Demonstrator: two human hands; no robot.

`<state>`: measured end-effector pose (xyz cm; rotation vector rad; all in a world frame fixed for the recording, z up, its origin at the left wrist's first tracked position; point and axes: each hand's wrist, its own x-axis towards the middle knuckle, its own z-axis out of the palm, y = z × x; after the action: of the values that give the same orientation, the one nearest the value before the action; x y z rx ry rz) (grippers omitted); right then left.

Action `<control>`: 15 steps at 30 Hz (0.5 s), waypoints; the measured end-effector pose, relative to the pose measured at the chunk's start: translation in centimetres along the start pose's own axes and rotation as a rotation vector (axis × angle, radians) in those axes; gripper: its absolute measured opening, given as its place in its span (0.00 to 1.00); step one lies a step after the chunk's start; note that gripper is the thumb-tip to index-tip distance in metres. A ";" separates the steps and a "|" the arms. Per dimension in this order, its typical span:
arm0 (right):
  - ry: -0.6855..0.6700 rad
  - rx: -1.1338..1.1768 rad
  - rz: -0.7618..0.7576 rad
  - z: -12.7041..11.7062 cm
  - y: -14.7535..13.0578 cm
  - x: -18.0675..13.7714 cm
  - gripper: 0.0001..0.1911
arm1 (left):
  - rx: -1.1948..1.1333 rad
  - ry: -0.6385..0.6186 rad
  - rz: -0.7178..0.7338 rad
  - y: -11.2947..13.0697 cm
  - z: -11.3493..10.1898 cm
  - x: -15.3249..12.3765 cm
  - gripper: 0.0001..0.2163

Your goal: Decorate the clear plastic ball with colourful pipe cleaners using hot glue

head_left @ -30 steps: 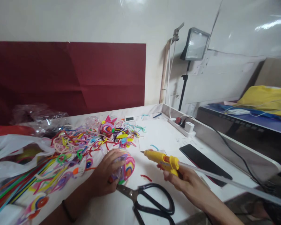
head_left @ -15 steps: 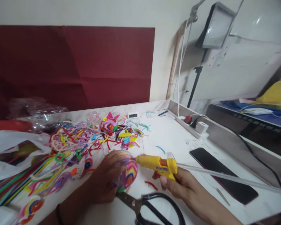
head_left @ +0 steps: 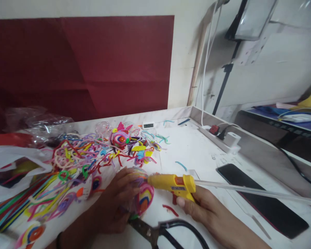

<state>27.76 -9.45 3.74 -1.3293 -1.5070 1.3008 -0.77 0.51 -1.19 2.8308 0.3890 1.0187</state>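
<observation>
My left hand (head_left: 114, 202) is closed around a round craft ball (head_left: 145, 197) covered in coiled, multicoloured pipe cleaners; clear plastic shows near the fingers. In my right hand (head_left: 206, 209) is a yellow hot glue gun (head_left: 168, 182), its nozzle pointing left against or very near the top of the ball. A long clear glue stick (head_left: 238, 189) runs out of the gun's back towards the right edge. Black-handled scissors (head_left: 155, 232) lie just below the ball. A short red pipe cleaner piece (head_left: 170, 209) rests beneath the gun.
Loose pipe cleaners (head_left: 72, 155) heap up on the left. Behind them stands a finished-looking decorated ball (head_left: 121, 138). A phone (head_left: 261, 200) lies at right, with a power strip (head_left: 220, 140) along the table's raised edge and a small digital display (head_left: 148, 125) at the back.
The view has shifted slightly, so the phone and power strip sit further right. The gun's red trigger shows more clearly, with my right fingers drawn back from it. Both hands keep their holds.
</observation>
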 end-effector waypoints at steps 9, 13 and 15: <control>0.006 -0.087 -0.034 -0.3 -0.8 0.1 0.21 | -0.024 0.018 -0.015 0.2 0.1 0.0 0.24; 0.016 -0.082 -0.002 -0.5 -0.9 0.0 0.24 | -0.003 -0.021 0.020 0.2 -0.1 0.2 0.26; 0.013 -0.086 0.025 -0.6 -1.0 -0.1 0.25 | -0.003 -0.025 0.025 0.3 -0.2 0.2 0.26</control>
<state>28.16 -9.36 4.83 -1.4126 -1.5568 1.2525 -0.68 0.32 -0.87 2.8494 0.3494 0.9873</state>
